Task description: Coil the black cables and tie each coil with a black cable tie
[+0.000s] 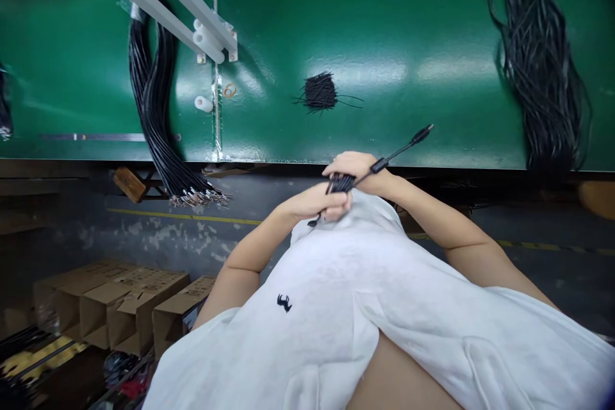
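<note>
Close to my waist, at the front edge of the bench, both my hands are on a black cable (342,183) folded into a short bundle. My left hand (319,202) is closed round the bundle, thumb on top. On its far side my right hand (358,163) is bent against the same bundle, its fingers partly hidden behind it. One cable end sticks out to the upper right, with a thick black sleeve (378,165) and a plug (423,134). A dark tip of the cable shows below my left hand.
On the green bench (269,122) lie a pile of short black ties (320,91), a large cable bundle (542,70) at right, and another bundle (154,90) hanging over the edge at left. White posts (185,0) rise by a white roller (204,103). Cardboard boxes (139,301) stand lower left.
</note>
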A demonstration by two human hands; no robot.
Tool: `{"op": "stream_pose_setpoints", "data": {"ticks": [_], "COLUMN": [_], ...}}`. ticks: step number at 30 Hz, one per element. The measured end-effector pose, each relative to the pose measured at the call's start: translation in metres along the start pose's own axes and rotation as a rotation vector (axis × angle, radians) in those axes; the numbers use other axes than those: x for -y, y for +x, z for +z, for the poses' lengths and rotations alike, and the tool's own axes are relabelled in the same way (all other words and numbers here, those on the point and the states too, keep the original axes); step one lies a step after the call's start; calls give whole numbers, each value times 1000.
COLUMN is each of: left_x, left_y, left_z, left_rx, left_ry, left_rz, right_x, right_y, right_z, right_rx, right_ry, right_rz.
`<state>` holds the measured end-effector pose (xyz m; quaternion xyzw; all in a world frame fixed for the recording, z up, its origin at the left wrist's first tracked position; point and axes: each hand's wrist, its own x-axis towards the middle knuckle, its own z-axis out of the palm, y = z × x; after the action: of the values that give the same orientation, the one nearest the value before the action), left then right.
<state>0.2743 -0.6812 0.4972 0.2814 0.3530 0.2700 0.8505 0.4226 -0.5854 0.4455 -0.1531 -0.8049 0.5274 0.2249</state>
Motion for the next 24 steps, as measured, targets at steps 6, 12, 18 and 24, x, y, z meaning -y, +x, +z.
{"op": "stream_pose_setpoints", "data": {"ticks": [6,12,18,24], "left_x": [-12,0,3,4], "left_y": [-12,-11,-3,-7], "left_z": [-16,-23,-17,-29], "left_rx": [-485,-629,-751,-757], "left_ry": [-54,-293,-360,-464], "left_rz": [329,513,586,583], "right_x": [-23,-14,-8,-16], "right_y": [12,29,42,52], "right_z": [45,58,81,83], "right_rx": [-497,-678,-535,-748], "right_ry": [783,1172,1413,1330], "right_rz": [584,654,962,758]}}
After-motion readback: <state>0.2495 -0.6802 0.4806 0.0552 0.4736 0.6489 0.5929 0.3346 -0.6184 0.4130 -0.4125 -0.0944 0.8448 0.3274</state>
